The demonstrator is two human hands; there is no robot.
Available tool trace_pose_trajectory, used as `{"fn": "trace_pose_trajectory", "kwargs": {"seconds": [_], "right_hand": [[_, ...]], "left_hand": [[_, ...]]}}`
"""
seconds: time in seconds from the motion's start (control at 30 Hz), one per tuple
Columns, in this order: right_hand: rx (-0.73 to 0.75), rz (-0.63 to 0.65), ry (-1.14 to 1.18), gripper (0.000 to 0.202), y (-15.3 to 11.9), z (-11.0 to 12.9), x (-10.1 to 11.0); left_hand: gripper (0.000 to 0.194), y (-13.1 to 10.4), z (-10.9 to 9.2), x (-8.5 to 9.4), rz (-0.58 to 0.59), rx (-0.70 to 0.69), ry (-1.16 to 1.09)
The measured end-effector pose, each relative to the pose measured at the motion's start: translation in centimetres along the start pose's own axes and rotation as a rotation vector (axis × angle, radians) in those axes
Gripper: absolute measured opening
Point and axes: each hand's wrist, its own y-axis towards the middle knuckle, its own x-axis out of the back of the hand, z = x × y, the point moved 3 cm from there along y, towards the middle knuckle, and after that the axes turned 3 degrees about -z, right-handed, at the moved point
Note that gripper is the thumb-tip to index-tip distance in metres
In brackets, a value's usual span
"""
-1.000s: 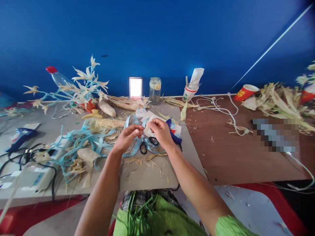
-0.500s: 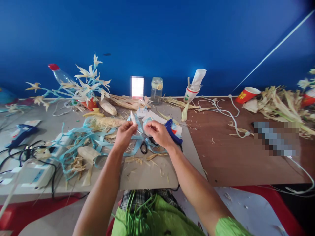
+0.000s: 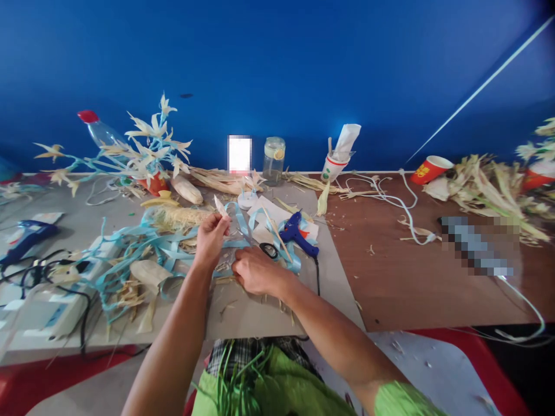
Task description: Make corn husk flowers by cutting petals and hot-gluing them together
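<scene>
My left hand (image 3: 212,234) is closed in a pinch on a pale, pointed strip of corn husk (image 3: 222,205), held upright above the table. My right hand (image 3: 255,270) is down at the tabletop, its fingers curled over the near handle loop of the scissors (image 3: 269,250). That loop is hidden beneath the hand; the other black loop and part of the blades show beyond it. Right of the scissors lies a blue glue gun (image 3: 297,234), with a thin pale stick (image 3: 277,232) beside it. Light blue ribbon (image 3: 232,211) winds around the scissors and both hands.
On the left are husk flowers on blue stems (image 3: 151,144), a power strip (image 3: 69,309) with black cables and a second glue gun (image 3: 28,238). A glass jar (image 3: 274,162) and a paper cup (image 3: 333,167) stand by the wall. Dry husks (image 3: 489,190) lie far right.
My right hand has moved down and toward me, from beside the left hand to the scissors handles. The left hand has shifted slightly left, keeping the husk strip.
</scene>
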Motion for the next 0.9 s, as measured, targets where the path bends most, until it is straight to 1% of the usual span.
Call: {"fn": "trace_pose_trajectory", "kwargs": {"seconds": [0.1, 0.17, 0.3, 0.4, 0.47, 0.53, 0.6, 0.67, 0.7, 0.73, 0.8, 0.9], "right_hand": [[-0.020, 0.001, 0.086, 0.022, 0.1, -0.6, 0.4], [-0.073, -0.042, 0.143, 0.025, 0.2, -1.2, 0.8], [-0.222, -0.260, 0.260, 0.026, 0.3, -2.8, 1.5], [-0.361, -0.431, 0.338, 0.023, -0.2, -4.7, 2.5], [-0.486, -0.507, 0.349, 0.022, -0.9, -6.3, 3.6], [-0.621, -0.537, 0.320, 0.025, -1.6, -8.4, 4.8], [-0.751, -0.534, 0.244, 0.027, -2.0, -10.8, 6.0], [-0.827, -0.487, 0.102, 0.029, -1.9, -13.4, 6.9], [-0.846, -0.426, 0.026, 0.030, -1.6, -14.8, 7.0], [-0.865, -0.335, -0.044, 0.031, -1.3, -16.1, 7.0], [-0.858, -0.257, -0.077, 0.028, -0.6, -18.3, 6.8], [-0.804, -0.167, -0.102, 0.025, 0.4, -20.5, 6.2]], "left_hand": [[0.022, 0.0, 0.1, 0.1, -0.006, 0.017, 0.000], [0.024, 0.1, 0.2, 0.0, 0.019, 0.021, 0.015], [0.023, 0.1, 0.6, 0.1, 0.012, 0.029, 0.007], [0.024, 0.2, 1.1, 0.1, 0.021, 0.042, 0.033], [0.024, 0.2, 1.3, 0.1, 0.017, 0.046, 0.051], [0.025, 0.2, 1.3, 0.0, 0.030, 0.046, 0.067], [0.025, 0.1, 1.2, -0.1, 0.052, 0.041, 0.078], [0.026, 0.0, 1.0, -0.2, 0.063, 0.037, 0.079], [0.026, -0.1, 0.9, -0.2, 0.064, 0.037, 0.080], [0.026, -0.2, 0.8, -0.3, 0.066, 0.039, 0.081], [0.027, -0.3, 0.5, -0.4, 0.070, 0.039, 0.085], [0.027, -0.5, 0.1, -0.5, 0.068, 0.034, 0.090]]}}
